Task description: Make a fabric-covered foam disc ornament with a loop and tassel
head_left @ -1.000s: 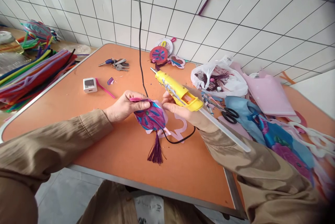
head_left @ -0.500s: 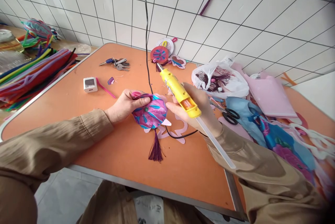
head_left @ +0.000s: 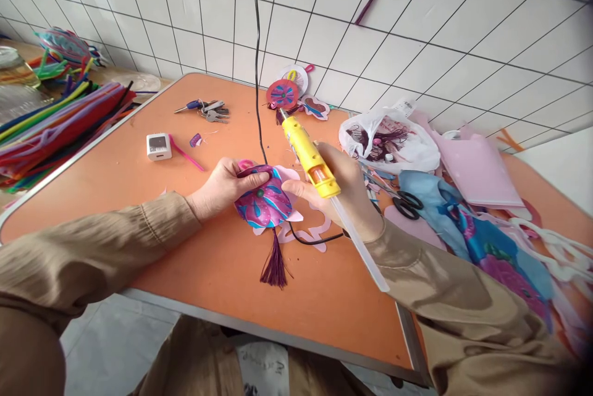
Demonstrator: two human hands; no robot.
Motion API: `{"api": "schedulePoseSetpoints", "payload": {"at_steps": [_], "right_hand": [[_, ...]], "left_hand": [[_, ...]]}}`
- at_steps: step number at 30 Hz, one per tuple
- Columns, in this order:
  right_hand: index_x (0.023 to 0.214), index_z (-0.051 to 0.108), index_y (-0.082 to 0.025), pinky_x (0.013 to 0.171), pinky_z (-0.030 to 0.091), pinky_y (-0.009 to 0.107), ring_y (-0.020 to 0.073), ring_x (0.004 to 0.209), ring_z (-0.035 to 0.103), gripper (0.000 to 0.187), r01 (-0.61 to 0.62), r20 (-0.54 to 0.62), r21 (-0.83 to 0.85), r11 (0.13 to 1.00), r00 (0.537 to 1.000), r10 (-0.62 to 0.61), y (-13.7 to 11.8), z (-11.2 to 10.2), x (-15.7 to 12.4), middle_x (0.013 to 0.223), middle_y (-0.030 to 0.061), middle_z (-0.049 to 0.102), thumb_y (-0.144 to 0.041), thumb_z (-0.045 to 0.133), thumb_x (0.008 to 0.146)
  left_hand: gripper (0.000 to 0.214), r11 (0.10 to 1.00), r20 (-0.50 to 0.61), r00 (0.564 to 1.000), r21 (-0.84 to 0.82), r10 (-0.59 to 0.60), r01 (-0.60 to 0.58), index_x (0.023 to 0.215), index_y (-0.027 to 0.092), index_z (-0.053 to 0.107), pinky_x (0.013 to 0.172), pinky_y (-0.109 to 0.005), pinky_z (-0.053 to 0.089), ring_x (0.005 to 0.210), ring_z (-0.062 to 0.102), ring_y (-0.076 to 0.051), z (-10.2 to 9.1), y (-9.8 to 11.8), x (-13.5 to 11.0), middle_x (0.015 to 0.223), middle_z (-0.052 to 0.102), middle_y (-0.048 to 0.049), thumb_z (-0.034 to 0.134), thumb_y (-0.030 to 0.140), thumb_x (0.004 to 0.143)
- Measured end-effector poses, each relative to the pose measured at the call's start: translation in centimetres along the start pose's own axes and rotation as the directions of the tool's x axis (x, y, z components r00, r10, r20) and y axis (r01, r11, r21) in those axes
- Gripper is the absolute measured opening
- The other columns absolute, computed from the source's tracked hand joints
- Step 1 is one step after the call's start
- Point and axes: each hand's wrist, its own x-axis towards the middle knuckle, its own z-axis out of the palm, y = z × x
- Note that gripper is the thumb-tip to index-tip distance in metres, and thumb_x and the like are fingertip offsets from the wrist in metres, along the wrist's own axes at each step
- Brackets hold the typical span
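My left hand pinches the left edge of a round pink and blue fabric ornament, its thumb lying on top. Pale pink backing shows around the ornament, and a dark purple tassel hangs from its lower edge. A yellow hot glue gun is gripped in my right hand, nozzle pointing up and away. From its rear sticks a long translucent glue stick. My right thumb reaches to the ornament's right edge. A pink cut-out sheet lies beneath, partly hidden.
Keys and a white charger block lie at the left. Finished ornaments rest by the tiled wall. On the right are a plastic bag, black-handled scissors and blue fabric. A black cord runs down the wall.
My right hand and the glue gun have shifted slightly left, and the right thumb has come closer over the ornament's edge. The ornament has tilted a little; my left hand keeps its hold.
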Motion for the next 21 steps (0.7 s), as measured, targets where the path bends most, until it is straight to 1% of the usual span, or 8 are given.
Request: {"api": "schedulePoseSetpoints", "payload": {"at_steps": [2,5,9,12,15,18,20,21], "right_hand": [[0.080,0.046,-0.025,0.063,0.039,0.029,0.0147,0.063,0.049,0.037,0.011,0.007,-0.011,1.000,1.000,-0.011,-0.2,0.1,0.0,0.071,-0.0036,0.057,-0.048,0.075,0.079],[0.078,0.044,-0.026,0.059,0.036,0.028,0.0135,0.059,0.044,0.042,0.014,0.022,-0.018,1.000,1.000,-0.013,-0.5,0.2,0.1,0.068,-0.0048,0.054,-0.053,0.075,0.078],[0.076,0.042,-0.025,0.055,0.032,0.027,0.0118,0.056,0.043,0.045,0.042,0.023,0.000,0.999,0.999,-0.042,-0.6,0.3,0.2,0.065,-0.0058,0.053,-0.053,0.077,0.076],[0.078,0.044,-0.024,0.055,0.034,0.027,0.0116,0.056,0.044,0.041,0.061,-0.033,-0.027,0.998,0.998,-0.062,-0.6,0.2,0.3,0.066,-0.0052,0.054,-0.050,0.076,0.078],[0.079,0.046,-0.024,0.055,0.037,0.026,0.0117,0.057,0.047,0.040,0.121,-0.065,-0.088,0.989,0.990,-0.127,-0.4,0.3,0.2,0.067,-0.0050,0.057,-0.046,0.078,0.077],[0.082,0.050,-0.024,0.054,0.039,0.025,0.0108,0.055,0.050,0.031,0.207,-0.169,-0.098,0.973,0.960,-0.221,0.2,0.6,-0.2,0.067,-0.0067,0.058,-0.037,0.078,0.080],[0.083,0.052,-0.024,0.053,0.040,0.024,0.0103,0.054,0.049,0.025,0.239,-0.236,-0.114,0.964,0.936,-0.260,0.5,0.8,-0.6,0.065,-0.0076,0.056,-0.029,0.077,0.082],[0.083,0.053,-0.024,0.053,0.040,0.024,0.0103,0.054,0.049,0.023,0.246,-0.247,-0.122,0.962,0.931,-0.270,0.7,0.8,-0.7,0.065,-0.0077,0.054,-0.026,0.076,0.082]], "left_hand": [[0.051,1.000,-0.002,1.000,0.009,0.004,-0.004,0.060,0.011,0.066,0.046,-0.022,0.042,0.048,0.050,-0.009,0.1,0.0,0.0,0.054,0.060,-0.0010,0.087,0.057,0.063],[0.051,1.000,0.000,1.000,0.005,0.001,-0.001,0.061,0.011,0.067,0.044,-0.022,0.041,0.047,0.048,-0.009,0.3,0.1,-0.2,0.053,0.060,-0.0013,0.087,0.058,0.064],[0.049,0.998,0.040,0.999,-0.054,-0.020,0.022,0.059,0.011,0.066,0.044,-0.023,0.042,0.047,0.050,-0.010,0.5,0.4,-0.4,0.054,0.062,-0.0023,0.087,0.056,0.065],[0.050,0.992,0.040,0.999,-0.127,-0.020,0.025,0.054,0.012,0.063,0.045,-0.022,0.043,0.046,0.051,-0.009,0.6,0.7,-0.4,0.052,0.061,-0.0014,0.090,0.054,0.062],[0.049,0.984,0.034,0.998,-0.170,-0.050,0.055,0.056,0.011,0.067,0.047,-0.022,0.047,0.048,0.055,-0.010,0.7,0.8,-0.4,0.054,0.066,-0.0028,0.092,0.053,0.059],[0.046,0.970,-0.023,0.996,-0.229,-0.091,0.083,0.061,0.011,0.072,0.051,-0.023,0.051,0.052,0.061,-0.012,0.8,0.6,-0.4,0.061,0.071,-0.0045,0.094,0.051,0.054],[0.046,0.957,-0.076,0.990,-0.275,-0.115,0.090,0.063,0.011,0.073,0.054,-0.024,0.053,0.055,0.064,-0.014,0.9,0.4,-0.3,0.064,0.074,-0.0047,0.095,0.049,0.052],[0.046,0.954,-0.093,0.988,-0.286,-0.123,0.092,0.064,0.011,0.073,0.055,-0.024,0.054,0.056,0.065,-0.015,0.9,0.3,-0.3,0.065,0.074,-0.0048,0.096,0.048,0.051]]}}
